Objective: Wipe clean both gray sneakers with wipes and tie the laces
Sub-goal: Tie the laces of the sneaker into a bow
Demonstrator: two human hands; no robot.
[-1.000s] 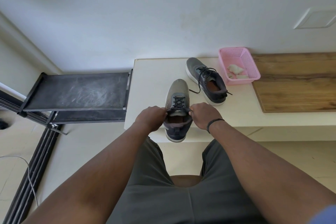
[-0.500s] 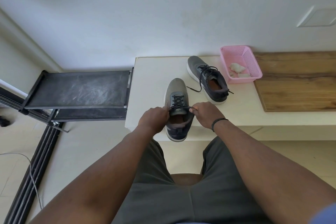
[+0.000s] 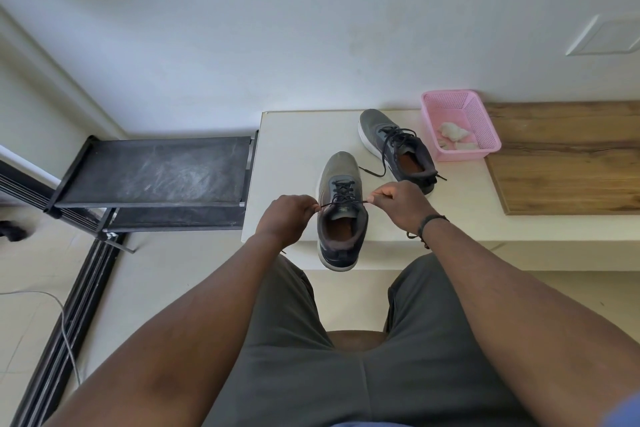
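**Lace ends pulled apart over the near sneaker**

I start with the pale table, which carries everything. A wooden board lies on its right part, and a dark rack stands to its left. The near sneaker sits at the front edge, heel overhanging toward me, toe pointing to the wall; I judge that puts the lace within easy reach. The far sneaker rests further back, angled, its laces loose and trailing on the table, so I take it as not yet tied. The pink basket stands just beside it, against the wall, holding crumpled used wipes.

My left hand pinches one end of the lace and my right hand pinches the other. Both are drawn outward, so the lace runs taut across the tongue, which I read as cinching the first knot.
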